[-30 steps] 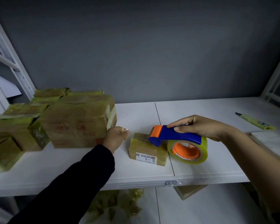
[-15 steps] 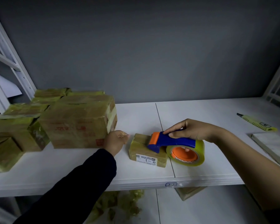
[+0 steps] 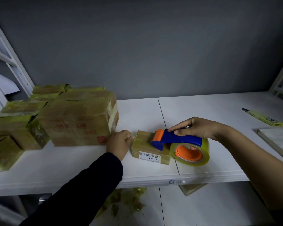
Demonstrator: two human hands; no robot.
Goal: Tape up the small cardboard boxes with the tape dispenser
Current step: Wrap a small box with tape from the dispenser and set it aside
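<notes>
While the right hand [image 3: 198, 128] grips the tape dispenser [image 3: 178, 140] atop the small box [image 3: 147, 152], the left hand [image 3: 119, 142] meets its end. Left fingers are curled; I cannot tell what they hold.

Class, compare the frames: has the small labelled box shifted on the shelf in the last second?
No. The small labelled box has its near right corner just left of the shelf seam, as before.
</notes>
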